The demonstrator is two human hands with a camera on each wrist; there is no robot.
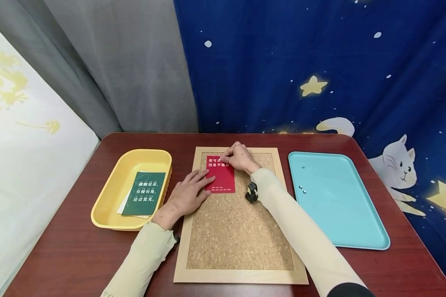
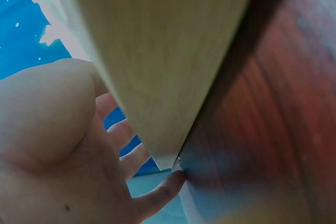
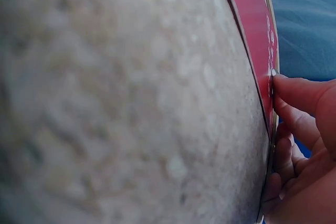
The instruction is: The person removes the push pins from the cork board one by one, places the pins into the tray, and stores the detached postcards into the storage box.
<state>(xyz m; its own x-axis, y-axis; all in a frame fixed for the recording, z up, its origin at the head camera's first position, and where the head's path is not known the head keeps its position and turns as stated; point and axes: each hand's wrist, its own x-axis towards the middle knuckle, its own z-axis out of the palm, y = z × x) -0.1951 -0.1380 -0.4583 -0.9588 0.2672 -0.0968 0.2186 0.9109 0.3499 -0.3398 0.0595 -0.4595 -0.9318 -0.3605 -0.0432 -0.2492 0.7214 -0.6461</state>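
Observation:
A red card [image 1: 223, 179] with white print lies on the upper left of the cork board [image 1: 241, 235]. My left hand [image 1: 188, 193] rests over the board's left frame, its spread fingertips holding down the card's left edge. At the card's top, my right hand [image 1: 240, 159] has its thumb and finger together on a small shiny thumbtack [image 3: 273, 72], largely hidden by the fingertips. In the left wrist view, the left hand's fingers [image 2: 121, 132] reach past the side of the wooden frame [image 2: 163, 66].
Left of the board stands a yellow basket [image 1: 109, 198] with a green card [image 1: 144, 194] on top of paler ones. To the right, a light blue tray [image 1: 342, 198] holds a few small silver tacks [image 1: 301, 187]. A curtain [image 1: 267, 70] hangs behind the table.

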